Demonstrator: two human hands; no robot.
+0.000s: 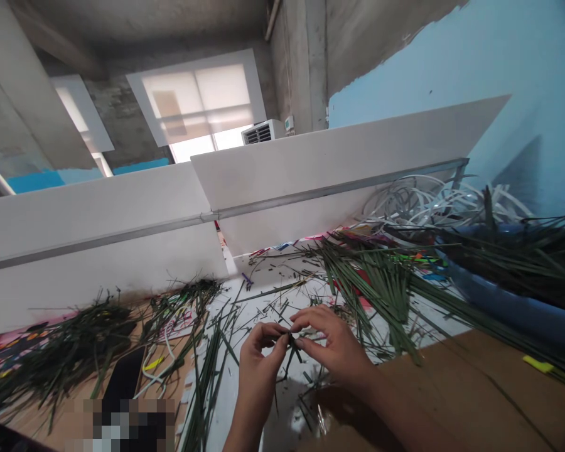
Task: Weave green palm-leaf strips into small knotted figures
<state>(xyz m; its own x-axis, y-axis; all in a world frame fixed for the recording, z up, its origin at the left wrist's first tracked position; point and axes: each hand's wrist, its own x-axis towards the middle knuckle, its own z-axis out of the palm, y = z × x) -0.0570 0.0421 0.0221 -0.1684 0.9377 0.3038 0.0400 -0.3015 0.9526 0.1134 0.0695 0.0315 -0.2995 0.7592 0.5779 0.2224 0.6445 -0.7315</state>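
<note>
My left hand [258,361] and my right hand [332,342] meet above the white tabletop [263,295], fingertips pinched together. Between them is a short dark green strip [292,346], gripped by thumb and forefinger of both hands; its lower end hangs down a little. Loose green strips [207,370] lie on the table right below and to the left of my hands. A fan of long green strips [381,282] spreads out just beyond my right hand.
White partition boards [311,169] with a metal rail close off the far side. A blue tub [503,298] of green strips and coiled white strips [433,201] sits at right. Brown cardboard [475,383] lies at near right. Another heap of green strips [61,351] lies at left.
</note>
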